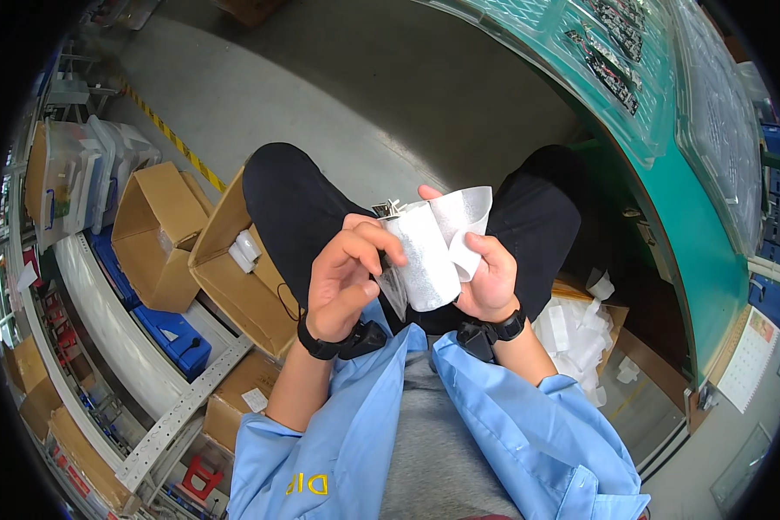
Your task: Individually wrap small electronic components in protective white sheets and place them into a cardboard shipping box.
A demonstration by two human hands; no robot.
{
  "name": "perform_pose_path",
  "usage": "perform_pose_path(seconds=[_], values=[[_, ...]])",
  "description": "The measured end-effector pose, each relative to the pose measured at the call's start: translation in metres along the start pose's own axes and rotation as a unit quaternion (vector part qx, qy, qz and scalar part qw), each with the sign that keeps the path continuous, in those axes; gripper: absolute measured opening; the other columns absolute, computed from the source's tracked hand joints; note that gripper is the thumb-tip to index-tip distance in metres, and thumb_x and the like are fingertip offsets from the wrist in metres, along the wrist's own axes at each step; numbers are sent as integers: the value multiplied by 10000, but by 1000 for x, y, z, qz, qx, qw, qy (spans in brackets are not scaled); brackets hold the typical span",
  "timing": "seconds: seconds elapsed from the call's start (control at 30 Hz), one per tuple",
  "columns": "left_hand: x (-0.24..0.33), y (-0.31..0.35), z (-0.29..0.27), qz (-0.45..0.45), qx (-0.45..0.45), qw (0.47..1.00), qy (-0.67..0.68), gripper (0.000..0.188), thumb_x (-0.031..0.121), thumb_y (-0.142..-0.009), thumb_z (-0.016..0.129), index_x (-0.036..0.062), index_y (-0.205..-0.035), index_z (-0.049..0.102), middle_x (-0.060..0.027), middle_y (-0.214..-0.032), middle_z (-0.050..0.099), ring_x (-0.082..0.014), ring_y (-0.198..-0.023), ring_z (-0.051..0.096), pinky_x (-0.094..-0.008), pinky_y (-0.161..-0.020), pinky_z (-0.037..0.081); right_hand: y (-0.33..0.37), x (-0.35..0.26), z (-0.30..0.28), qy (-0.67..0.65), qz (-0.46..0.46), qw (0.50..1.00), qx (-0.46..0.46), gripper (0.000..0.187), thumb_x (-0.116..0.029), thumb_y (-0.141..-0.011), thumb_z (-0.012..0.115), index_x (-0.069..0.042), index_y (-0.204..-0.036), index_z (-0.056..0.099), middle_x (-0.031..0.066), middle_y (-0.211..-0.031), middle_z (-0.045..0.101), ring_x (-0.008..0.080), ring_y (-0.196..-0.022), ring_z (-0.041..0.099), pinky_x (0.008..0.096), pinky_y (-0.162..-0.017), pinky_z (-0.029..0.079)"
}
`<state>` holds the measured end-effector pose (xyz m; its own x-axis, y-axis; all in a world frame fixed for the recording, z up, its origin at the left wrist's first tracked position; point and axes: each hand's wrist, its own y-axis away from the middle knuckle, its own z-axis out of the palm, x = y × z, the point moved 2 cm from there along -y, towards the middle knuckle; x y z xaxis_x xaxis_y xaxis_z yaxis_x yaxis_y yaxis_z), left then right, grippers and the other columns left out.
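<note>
In front of my lap is a white foam-wrapped bundle (420, 260), with small silvery metal parts (390, 209) sticking out at its upper left end. My left hand (348, 282) is at its left side, fingers bent and fingertips against the wrap. A thin clear plastic piece (393, 290) hangs beside those fingers. My right hand (491, 282) is closed on the bundle's right side, thumb pressing a curled loose flap of the foam sheet (465, 212). Most of what lies inside the wrap is hidden.
Right of my legs, a cardboard box holds crumpled white foam pieces (572, 334). A green table (667, 199) carries clear trays (572, 52) with circuit boards. At left stand open cardboard boxes (160, 234), one with a white item (244, 250), beside a metal rack (182, 403) with blue bins (172, 334).
</note>
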<state>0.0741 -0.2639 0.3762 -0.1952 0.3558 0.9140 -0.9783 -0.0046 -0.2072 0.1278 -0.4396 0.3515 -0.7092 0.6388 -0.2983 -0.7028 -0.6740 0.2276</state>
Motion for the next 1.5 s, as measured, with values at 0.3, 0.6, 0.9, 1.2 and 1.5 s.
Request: perform_pose_path(seconds=[0.3,0.6,0.9,1.2,1.5], values=[[6,3,11,-42,65,995,68,244,180,-842,668,71,-1023,545,-111,-986,623,-192,-1032,475,-339,-941,375,0,2,-2,-5,22,1000,1,778,-300,-904,498,32,-1562,249,219,-1467,495,337,-1339,511,423,-1150,364],[29,-1,-5,-51,-65,982,-168,380,228,-837,753,38,-1130,603,-92,-957,651,-210,-1038,510,-363,-955,392,-3,6,-2,-5,65,998,-19,753,-300,-928,473,18,-1568,236,209,-1466,498,328,-1331,522,432,-1139,385],[18,3,-7,-17,-48,992,-115,279,23,-842,687,26,-1115,634,-85,-1011,682,-218,-1025,522,-370,-964,403,-2,5,-3,20,51,998,8,754,-297,-936,453,12,-1576,201,242,-1458,492,360,-1264,570,484,-1066,456],[7,2,-3,-13,-9,979,-202,318,-67,-853,644,10,-1162,645,-104,-1071,696,-199,-996,537,-340,-925,423,3,6,11,125,1,992,34,781,-312,-943,474,11,-1587,172,231,-1511,435,326,-1382,468,420,-1165,340],[1,4,1,-8,22,980,-197,360,-42,-852,671,0,-1208,641,-77,-1038,699,-183,-998,524,-325,-904,410,0,7,13,185,-23,982,12,792,-334,-963,461,-2,-1602,133,206,-1557,380,301,-1432,403,397,-1196,272]])
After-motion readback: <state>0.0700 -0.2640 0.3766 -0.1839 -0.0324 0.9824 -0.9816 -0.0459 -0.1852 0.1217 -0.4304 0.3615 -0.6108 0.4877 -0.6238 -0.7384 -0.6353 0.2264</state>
